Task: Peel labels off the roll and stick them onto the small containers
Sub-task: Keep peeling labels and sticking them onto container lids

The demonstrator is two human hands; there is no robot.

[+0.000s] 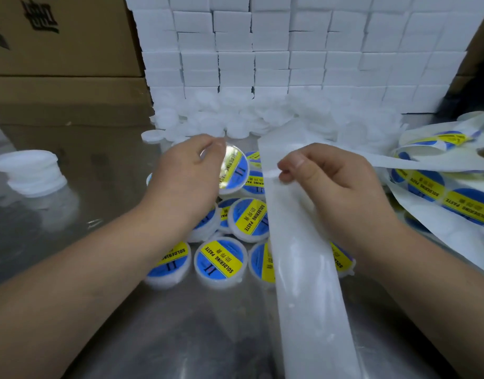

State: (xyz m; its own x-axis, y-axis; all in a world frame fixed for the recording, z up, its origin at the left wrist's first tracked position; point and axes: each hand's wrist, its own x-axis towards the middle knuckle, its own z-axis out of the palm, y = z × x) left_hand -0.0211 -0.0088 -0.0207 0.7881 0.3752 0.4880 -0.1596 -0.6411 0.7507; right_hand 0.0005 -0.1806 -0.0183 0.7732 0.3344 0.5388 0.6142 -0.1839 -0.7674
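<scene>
Blank white backing strip (303, 269) running from the near edge of the steel tabletop (180, 324) up past the middle, glossy and slightly twisted. On its right edge, right hand (328, 181) with thumb and forefinger pressed together, pinching the strip, other fingers curled. Just left of the strip, left hand (186, 170) with fingers curled, thumb and forefinger pinching the rim of a round blue-and-yellow label (234, 170) marked SOLDERING PASTE; cannot tell whether it is loose or already on a container. Left of the strip and partly under it, labelled containers (220, 259) clustered on the tabletop, touching, some tilted. To the strip's right, label roll (437, 184) loosely unwound, labels face up. Beyond the strip's far end, plain white containers (235, 116) heaped below a wall of white boxes (290, 50). Well left of the strip, a short stack of white tubs (33, 170), with cardboard cartons (66, 50) behind.
</scene>
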